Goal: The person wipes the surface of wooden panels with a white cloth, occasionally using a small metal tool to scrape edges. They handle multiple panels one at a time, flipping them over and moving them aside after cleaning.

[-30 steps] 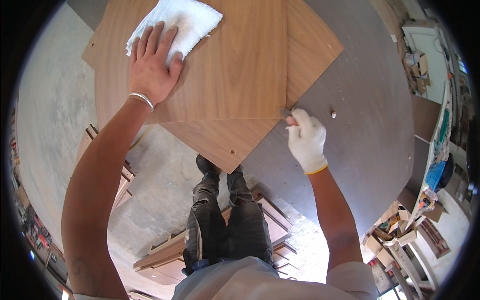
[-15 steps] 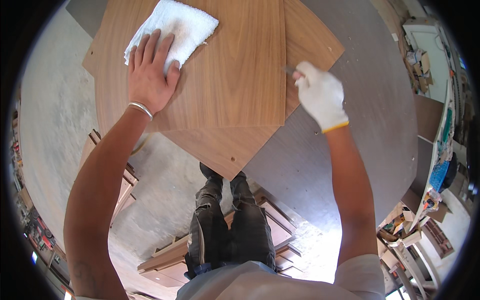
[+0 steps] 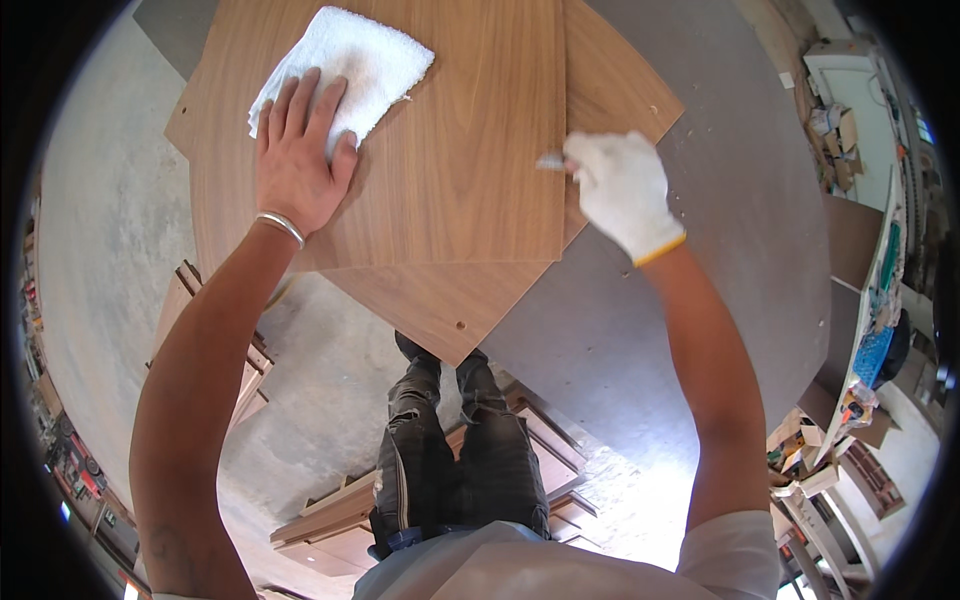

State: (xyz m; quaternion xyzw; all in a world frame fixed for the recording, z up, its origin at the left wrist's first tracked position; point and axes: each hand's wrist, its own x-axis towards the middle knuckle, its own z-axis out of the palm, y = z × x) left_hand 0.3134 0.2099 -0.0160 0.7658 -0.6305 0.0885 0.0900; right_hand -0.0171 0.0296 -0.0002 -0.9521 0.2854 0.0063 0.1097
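Observation:
A brown wood-grain panel point(image 3: 450, 200) lies on top of a second wood-grain panel point(image 3: 455, 315), turned at an angle beneath it. On the upper panel is a folded white towel point(image 3: 375, 60) with a dull smudge in its middle. My bare left hand point(image 3: 305, 145) rests flat across the towel's near left part, fingers spread. At the upper panel's right edge, my right hand point(image 3: 620, 185) wears a white knit glove and is closed round a small metal blade point(image 3: 549, 161). The blade's tip points left over the panel; its handle is hidden in the glove.
A large dark grey board point(image 3: 690, 280) lies under the panels and reaches right. Stacked wood pieces point(image 3: 340, 525) lie on the concrete floor point(image 3: 330, 370) beside my legs. At the right stands a cluttered shelf point(image 3: 875, 340) with a blue basket and scraps.
My right hand has shifted left and slightly nearer, bringing the blade over the upper panel's edge. My left hand stays on the towel.

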